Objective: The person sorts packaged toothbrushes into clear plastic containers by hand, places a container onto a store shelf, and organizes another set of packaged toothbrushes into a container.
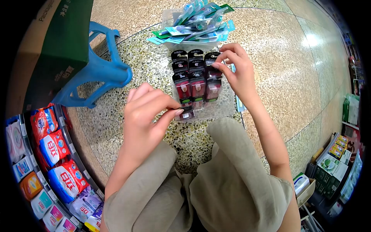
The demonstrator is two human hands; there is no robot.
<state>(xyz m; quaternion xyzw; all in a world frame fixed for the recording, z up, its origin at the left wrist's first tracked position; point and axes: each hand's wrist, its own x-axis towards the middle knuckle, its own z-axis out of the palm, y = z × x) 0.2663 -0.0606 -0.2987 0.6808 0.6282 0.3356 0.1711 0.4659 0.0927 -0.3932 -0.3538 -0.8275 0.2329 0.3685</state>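
Observation:
A shallow clear plastic tray [220, 112] on the floor holds several small black-topped packs [197, 86] with dark red fronts, standing in columns. At the tray's near left, my left hand [145, 112] pinches the edge of one small black-topped pack [186, 113] between thumb and index finger. My right hand [239, 69] is at the back right, its thumb and fingers closed on the top of another black-topped pack [211, 58]. What kind of goods the packs contain I cannot make out.
Behind the tray, a clear bin [170, 17] overflows with packaged toothbrushes [201, 29]. A blue plastic stool [112, 73] carries a green carton [58, 46] at the left. Shelves of detergent bags [67, 179] line the left side; more shelved goods [332, 166] stand right.

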